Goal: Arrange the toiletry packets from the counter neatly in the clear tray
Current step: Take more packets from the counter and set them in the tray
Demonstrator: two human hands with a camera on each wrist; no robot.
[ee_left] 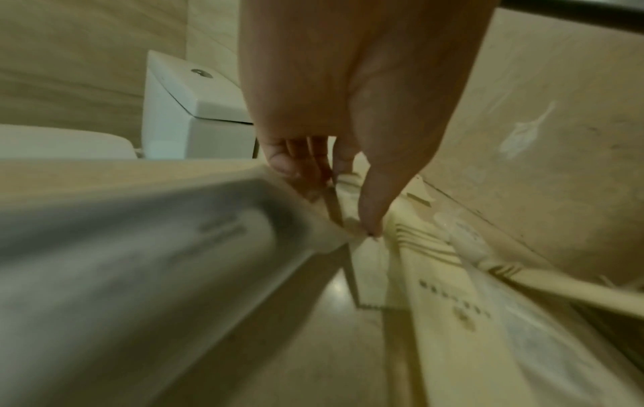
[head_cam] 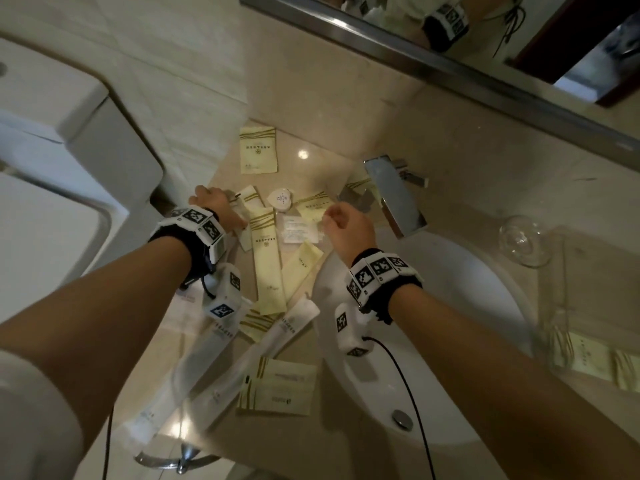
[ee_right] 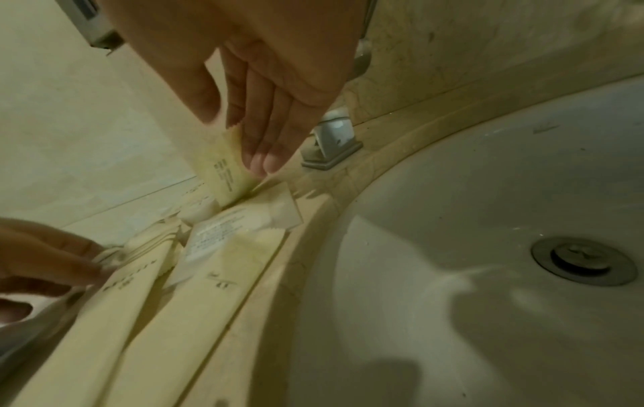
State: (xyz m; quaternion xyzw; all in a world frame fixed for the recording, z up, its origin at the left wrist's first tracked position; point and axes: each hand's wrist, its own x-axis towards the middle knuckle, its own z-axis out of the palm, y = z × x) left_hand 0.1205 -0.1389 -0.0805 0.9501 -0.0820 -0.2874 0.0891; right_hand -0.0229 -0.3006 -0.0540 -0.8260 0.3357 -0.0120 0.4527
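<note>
Several cream toiletry packets (head_cam: 266,258) lie scattered on the marble counter (head_cam: 311,133) left of the sink. My left hand (head_cam: 214,202) is at the heap's left edge and pinches the end of a long pale packet (ee_left: 174,261) between thumb and fingers (ee_left: 282,162). My right hand (head_cam: 341,220) pinches a small yellow packet (ee_right: 223,170) by its top. This packet stands nearly upright, its lower edge close to the heap. The clear tray (head_cam: 568,271) sits right of the sink with a few cream packets (head_cam: 581,358) inside.
The white sink basin (head_cam: 450,341) lies between the heap and the tray. A chrome faucet (head_cam: 394,195) stands behind it, and an upturned glass (head_cam: 523,240) stands by the tray's far corner. A toilet (head_cam: 69,133) is to the left. The mirror frame (head_cam: 450,64) runs along the back.
</note>
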